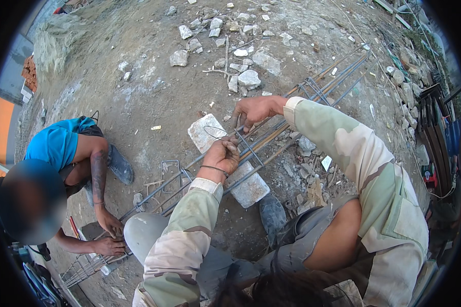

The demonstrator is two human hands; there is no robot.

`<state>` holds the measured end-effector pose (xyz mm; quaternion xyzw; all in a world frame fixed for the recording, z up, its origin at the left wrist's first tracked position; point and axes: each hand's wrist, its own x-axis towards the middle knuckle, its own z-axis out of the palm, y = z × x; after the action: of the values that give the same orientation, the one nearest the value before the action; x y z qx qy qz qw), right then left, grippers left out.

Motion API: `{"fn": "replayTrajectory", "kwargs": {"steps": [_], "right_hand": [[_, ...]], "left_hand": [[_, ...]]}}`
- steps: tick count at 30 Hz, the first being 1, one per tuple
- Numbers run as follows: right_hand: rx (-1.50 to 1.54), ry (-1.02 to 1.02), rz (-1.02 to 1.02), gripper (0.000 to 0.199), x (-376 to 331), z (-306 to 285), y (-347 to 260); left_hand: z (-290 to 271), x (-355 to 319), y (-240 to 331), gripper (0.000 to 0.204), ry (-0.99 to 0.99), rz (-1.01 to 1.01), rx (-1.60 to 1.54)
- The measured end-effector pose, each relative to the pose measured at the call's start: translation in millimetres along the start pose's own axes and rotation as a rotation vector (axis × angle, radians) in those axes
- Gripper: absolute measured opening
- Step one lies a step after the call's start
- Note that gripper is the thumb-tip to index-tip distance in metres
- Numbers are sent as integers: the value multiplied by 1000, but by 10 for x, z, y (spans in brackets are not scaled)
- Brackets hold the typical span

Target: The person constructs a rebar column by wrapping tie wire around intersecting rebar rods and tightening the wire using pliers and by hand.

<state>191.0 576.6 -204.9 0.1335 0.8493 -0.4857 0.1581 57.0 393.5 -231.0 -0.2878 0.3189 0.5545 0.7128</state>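
While a co-worker in a blue shirt (56, 143) crouched at far left, the left hand (222, 155) was closed around thin tie wire (213, 132) on the rebar cage (271, 135), above a concrete block (248, 189); the right hand (254, 110) was clamped on a bar.

Bright daylight, soft shadows, sharp centre, fisheye-bent edges.

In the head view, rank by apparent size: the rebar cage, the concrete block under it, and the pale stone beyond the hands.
1. rebar cage, spanning most of the view
2. concrete block
3. pale stone, though it lies farther away
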Motion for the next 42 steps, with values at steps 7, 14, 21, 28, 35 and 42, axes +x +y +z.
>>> {"fn": "replayTrajectory", "kwargs": {"steps": [7,14,21,28,35,42], "right_hand": [[70,417,575,29,357,139,-284],[323,519,289,40,125,237,-135],[289,263,29,54,-85,117,-153],[16,433,-150,33,-107,296,82],[50,471,23,26,9,269,-40],[232,495,279,21,144,291,-194]], "left_hand": [[-91,-34,50,10,-64,-37,61],[-15,-324,-254,32,-58,405,825],[24,-240,-78,28,245,1527,2077],[207,-195,187,26,121,1082,2006],[340,7,288,28,278,1092,2005],[315,196,392,36,383,942,1689]]}}
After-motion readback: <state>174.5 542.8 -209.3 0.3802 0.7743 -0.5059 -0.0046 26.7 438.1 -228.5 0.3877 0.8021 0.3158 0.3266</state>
